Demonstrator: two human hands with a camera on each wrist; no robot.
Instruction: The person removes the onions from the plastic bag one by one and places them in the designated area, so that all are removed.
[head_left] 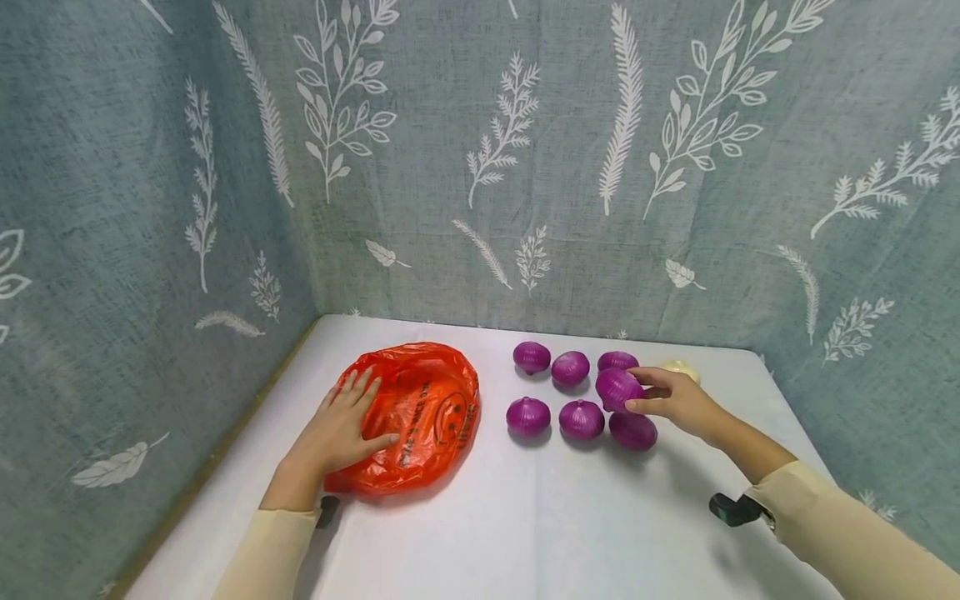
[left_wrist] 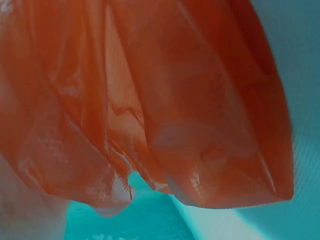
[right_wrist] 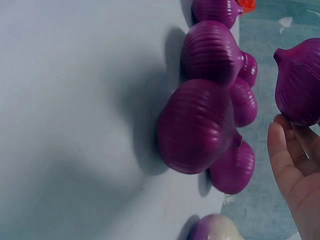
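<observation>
My right hand [head_left: 678, 404] holds a purple onion [head_left: 618, 390] between fingers and thumb, raised above the table; the same onion [right_wrist: 301, 82] appears at the right edge of the right wrist view. Below and around it several more purple onions [head_left: 581, 420] sit in two loose rows. On the left, my left hand [head_left: 341, 433] rests with spread fingers on a red plastic bag [head_left: 431, 400], which bears dark print and a smiley face. Folds of the red bag [left_wrist: 200, 115] fill most of the left wrist view, covering much of that hand.
A pale round thing [head_left: 681, 368], partly hidden behind my right hand, shows white and purple [right_wrist: 217, 227] in the right wrist view. White cloth covers the table [head_left: 480, 533]. Leaf-patterned blue-green curtains [head_left: 450, 167] enclose its back and sides.
</observation>
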